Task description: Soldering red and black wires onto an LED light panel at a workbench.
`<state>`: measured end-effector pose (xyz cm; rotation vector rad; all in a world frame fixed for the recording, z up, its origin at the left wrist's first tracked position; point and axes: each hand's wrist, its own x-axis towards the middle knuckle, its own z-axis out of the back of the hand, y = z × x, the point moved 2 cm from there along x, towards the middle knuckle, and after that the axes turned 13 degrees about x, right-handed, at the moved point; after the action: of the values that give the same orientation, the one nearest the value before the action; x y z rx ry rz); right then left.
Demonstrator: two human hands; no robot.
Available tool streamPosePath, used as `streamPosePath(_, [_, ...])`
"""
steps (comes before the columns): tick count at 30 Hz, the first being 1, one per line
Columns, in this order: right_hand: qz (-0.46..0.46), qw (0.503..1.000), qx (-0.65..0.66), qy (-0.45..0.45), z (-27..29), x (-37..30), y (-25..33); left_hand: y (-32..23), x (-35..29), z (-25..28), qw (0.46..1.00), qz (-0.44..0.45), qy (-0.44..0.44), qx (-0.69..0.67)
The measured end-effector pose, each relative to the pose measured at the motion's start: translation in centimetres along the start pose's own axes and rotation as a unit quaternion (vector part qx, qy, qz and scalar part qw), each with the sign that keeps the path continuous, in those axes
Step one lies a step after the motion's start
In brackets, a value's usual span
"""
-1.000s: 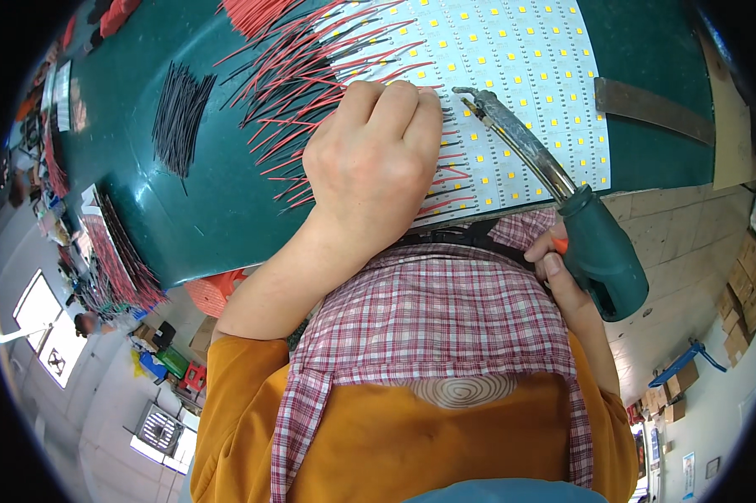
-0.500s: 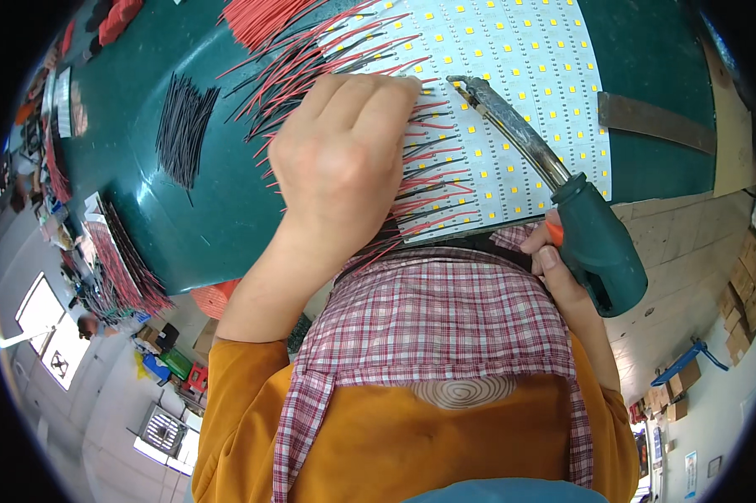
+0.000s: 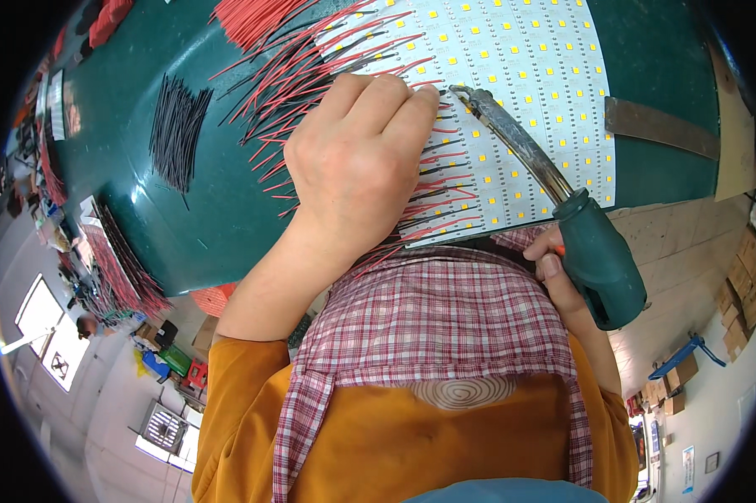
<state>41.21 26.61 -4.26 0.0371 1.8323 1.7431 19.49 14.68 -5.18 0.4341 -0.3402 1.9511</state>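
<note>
My left hand [image 3: 361,159] is closed in a pinch over the left edge of a white LED board [image 3: 554,109] dotted with yellow chips. A short dark wire end shows just past its fingertips, which are mostly hidden. Red and black wires [image 3: 290,92] stick out along that edge, above and below the hand. In my right hand [image 3: 556,267] is a soldering iron with a green handle [image 3: 600,260], its fingers partly hidden behind the grip. The iron's long metal shaft slants up over the board, and its tip [image 3: 460,92] is close beside my left fingertips.
On the green table, a loose bundle of black wires [image 3: 178,134] lies left of the board, with a pile of red wires [image 3: 256,21] at the back. Another wire bundle [image 3: 122,260] is at the left edge. A flat metal strip [image 3: 659,127] rests right of the board.
My left hand has shifted slightly right. The iron's tip has moved a little right and down, and its handle has dropped slightly, while the tip stays near the left fingertips.
</note>
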Motion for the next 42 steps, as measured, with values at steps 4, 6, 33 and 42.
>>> streamPosePath(4, [-0.004, 0.994, -0.098, 0.042, 0.2, 0.1, 0.2, 0.0, -0.1, 0.0, 1.000, -0.008, 0.000, 0.014])
streamPosePath(6, [-0.030, 0.992, -0.116, 0.033, 0.4, -0.4, 0.0, -0.3, 0.1, 0.1, 1.000, -0.014, -0.003, 0.018])
streamPosePath(33, [-0.009, 0.995, -0.094, 0.028, -0.3, 0.9, 0.8, 0.2, 0.2, -1.2, 0.999, 0.006, -0.018, 0.037])
streamPosePath(42, [-0.036, 0.997, 0.073, -0.010, -0.3, 0.5, 1.4, -0.1, 0.2, -0.9, 0.999, 0.002, 0.000, 0.051])
